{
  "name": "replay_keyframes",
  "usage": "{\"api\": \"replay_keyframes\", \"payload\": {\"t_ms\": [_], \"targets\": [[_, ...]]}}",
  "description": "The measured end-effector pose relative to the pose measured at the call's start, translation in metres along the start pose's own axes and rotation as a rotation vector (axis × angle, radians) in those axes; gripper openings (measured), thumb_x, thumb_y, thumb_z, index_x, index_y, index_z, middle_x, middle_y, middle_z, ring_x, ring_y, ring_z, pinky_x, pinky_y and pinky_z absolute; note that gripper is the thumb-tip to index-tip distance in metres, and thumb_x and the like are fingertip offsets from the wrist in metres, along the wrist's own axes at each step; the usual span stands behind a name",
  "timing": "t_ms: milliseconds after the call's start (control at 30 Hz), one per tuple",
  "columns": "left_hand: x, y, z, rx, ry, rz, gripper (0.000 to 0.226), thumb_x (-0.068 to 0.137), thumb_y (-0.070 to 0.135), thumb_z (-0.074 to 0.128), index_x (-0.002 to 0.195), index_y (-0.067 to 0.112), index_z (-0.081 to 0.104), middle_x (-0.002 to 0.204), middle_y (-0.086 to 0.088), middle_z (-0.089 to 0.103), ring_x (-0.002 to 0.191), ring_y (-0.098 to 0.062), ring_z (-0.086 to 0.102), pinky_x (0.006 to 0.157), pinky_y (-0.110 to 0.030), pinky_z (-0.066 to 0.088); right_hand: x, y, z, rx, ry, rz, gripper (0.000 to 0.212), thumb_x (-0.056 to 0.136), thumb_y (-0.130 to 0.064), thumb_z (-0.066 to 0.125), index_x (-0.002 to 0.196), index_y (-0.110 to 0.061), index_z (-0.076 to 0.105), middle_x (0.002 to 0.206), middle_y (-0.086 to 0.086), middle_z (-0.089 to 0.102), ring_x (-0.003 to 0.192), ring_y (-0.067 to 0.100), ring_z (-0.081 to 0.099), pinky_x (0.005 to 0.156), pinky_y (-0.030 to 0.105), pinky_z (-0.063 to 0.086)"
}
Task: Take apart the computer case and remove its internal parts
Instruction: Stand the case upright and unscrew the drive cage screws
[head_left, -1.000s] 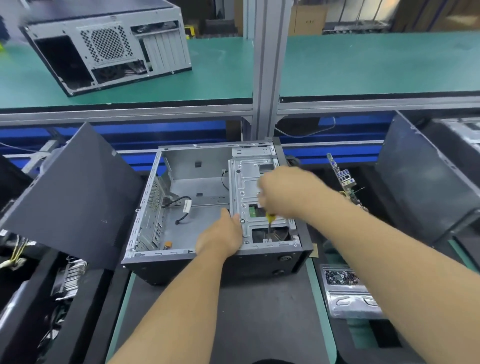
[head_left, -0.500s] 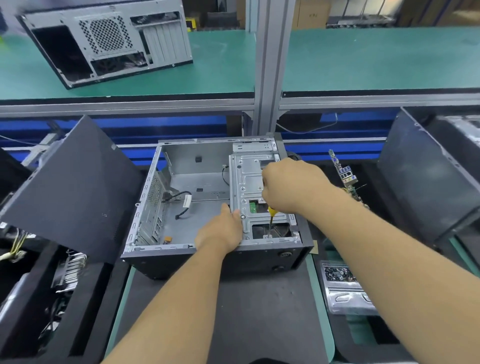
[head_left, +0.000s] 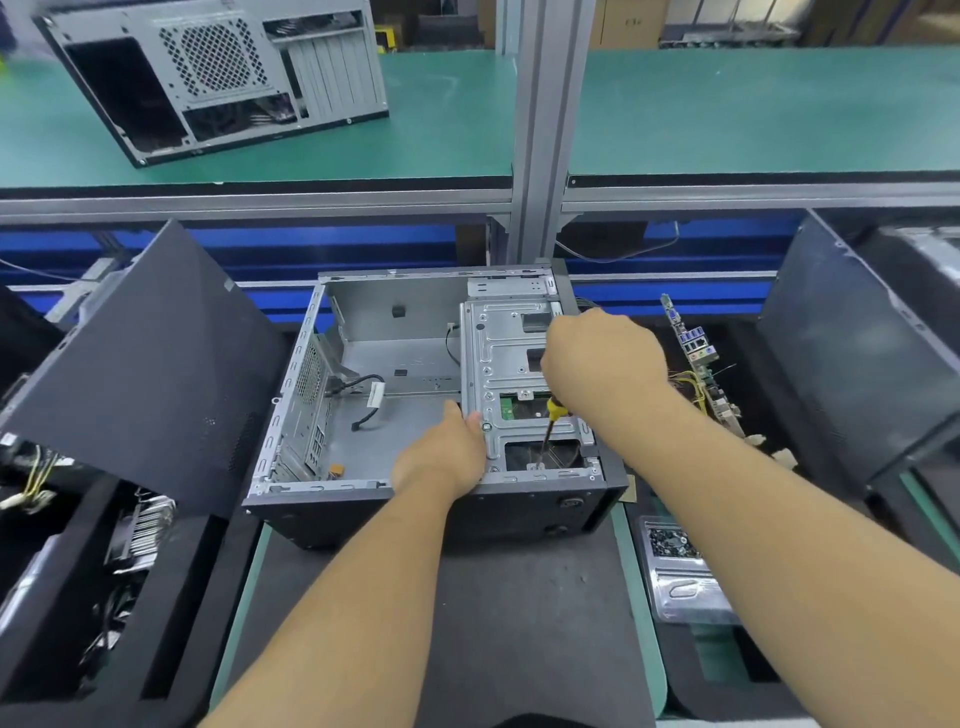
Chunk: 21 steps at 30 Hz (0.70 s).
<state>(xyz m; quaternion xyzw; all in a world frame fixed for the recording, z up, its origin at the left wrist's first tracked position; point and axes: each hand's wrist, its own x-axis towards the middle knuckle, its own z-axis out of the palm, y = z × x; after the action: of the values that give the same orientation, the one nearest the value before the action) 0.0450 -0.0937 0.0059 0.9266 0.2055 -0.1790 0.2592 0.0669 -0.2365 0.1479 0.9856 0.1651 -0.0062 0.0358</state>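
Head view. The computer case (head_left: 395, 415) lies open on its side on the dark tabletop (head_left: 467, 623), its drive cage (head_left: 511, 364) at the right of its interior. The right hand (head_left: 602, 358) has its grip closed round a yellow-handled screwdriver (head_left: 549, 431), whose tip stands at the cage's near edge, apparently on a screw. The left hand (head_left: 441, 457) rests on the cage's left edge, fingers relaxed. A loose cable (head_left: 363, 387) lies inside the case, left of the cage. A motherboard (head_left: 701, 364) stands right of the case.

The dark mat (head_left: 467, 623) carries the open computer case (head_left: 415, 509); the far green shelf (head_left: 727, 114) carries another case (head_left: 218, 78).
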Motion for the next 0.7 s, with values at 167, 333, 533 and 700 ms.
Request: {"api": "replay_keyframes", "payload": {"t_ms": [167, 333, 533, 700], "targets": [[0.001, -0.001, -0.001, 0.04, -0.003, 0.028, 0.045, 0.107, 0.036, 0.019, 0.144, 0.016, 0.036, 0.127, -0.011, 0.062, 0.113, -0.036, 0.057, 0.102, -0.05, 0.045, -0.003, -0.011, 0.008, 0.037, 0.024, -0.14, 0.007, 0.087, -0.006, 0.053, 0.084, -0.012, 0.055, 0.062, 0.003, 0.035, 0.057, 0.024, 0.043, 0.057, 0.036, 0.04], [0.0, -0.001, -0.002, 0.049, 0.004, 0.053, 0.041, 0.106, 0.03, 0.02, 0.142, 0.017, 0.035, 0.126, -0.012, 0.063, 0.11, -0.036, 0.058, 0.1, -0.051, 0.046, 0.001, -0.017, 0.01, 0.135, 0.086, -0.143, 0.028, 0.087, -0.005, 0.053, 0.066, -0.013, 0.037, 0.064, 0.003, 0.04, 0.055, 0.023, 0.046, 0.049, 0.029, 0.031], [0.002, -0.001, 0.0, -0.017, -0.018, 0.065, 0.04, 0.107, 0.033, 0.025, 0.143, 0.02, 0.037, 0.125, -0.009, 0.063, 0.116, -0.035, 0.059, 0.101, -0.049, 0.046, -0.001, -0.023, 0.014, 0.201, 0.095, -0.073, 0.011, 0.087, -0.004, 0.054, 0.088, -0.014, 0.058, 0.062, 0.003, 0.04, 0.051, 0.021, 0.039, 0.056, 0.034, 0.035], [0.0, -0.002, -0.001, 0.009, -0.005, 0.012, 0.038, 0.104, 0.031, 0.027, 0.134, 0.014, 0.042, 0.127, -0.01, 0.063, 0.11, -0.036, 0.058, 0.098, -0.045, 0.046, 0.001, -0.025, 0.019, 0.281, 0.101, -0.062, 0.011, 0.084, -0.003, 0.054, 0.077, -0.012, 0.052, 0.062, 0.002, 0.041, 0.057, 0.026, 0.043, 0.054, 0.033, 0.033]]}}
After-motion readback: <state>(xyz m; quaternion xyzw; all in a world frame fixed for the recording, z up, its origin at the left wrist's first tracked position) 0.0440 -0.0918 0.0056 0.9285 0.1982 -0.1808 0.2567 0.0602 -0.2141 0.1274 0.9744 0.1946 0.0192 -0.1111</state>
